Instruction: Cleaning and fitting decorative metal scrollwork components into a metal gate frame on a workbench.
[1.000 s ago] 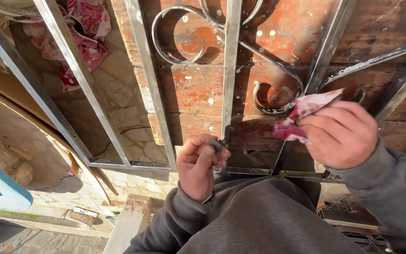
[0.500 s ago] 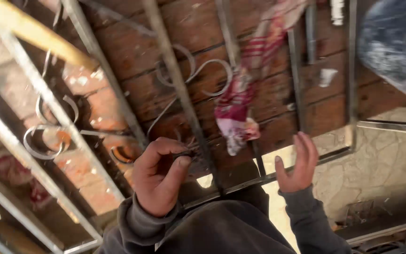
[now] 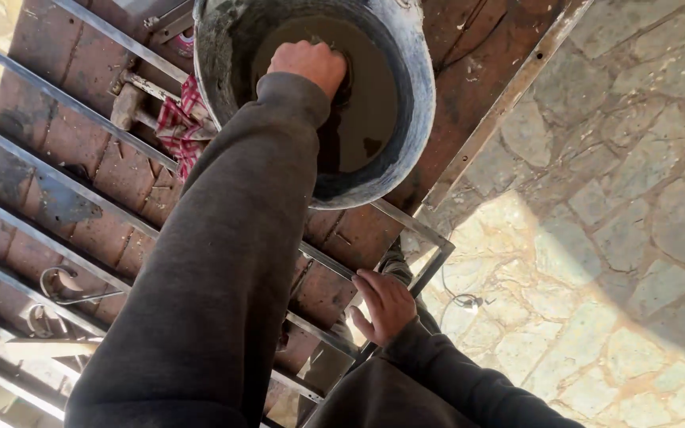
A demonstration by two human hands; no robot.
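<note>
Bucket: one round grey cement-crusted bucket point(image 3: 414, 95), sitting on the metal bar frame point(image 3: 81, 107), holding muddy water.
Left hand point(image 3: 309, 65): reaching into it, grip unclear.
Right hand point(image 3: 388, 305): resting open on the frame.
Cloth: one red checked cloth point(image 3: 177, 127).

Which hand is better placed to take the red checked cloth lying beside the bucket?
Probably the left. The left hand is inside the bucket, right next to the cloth. The right hand rests on the metal frame, farther away, with the left arm crossing between.
</note>
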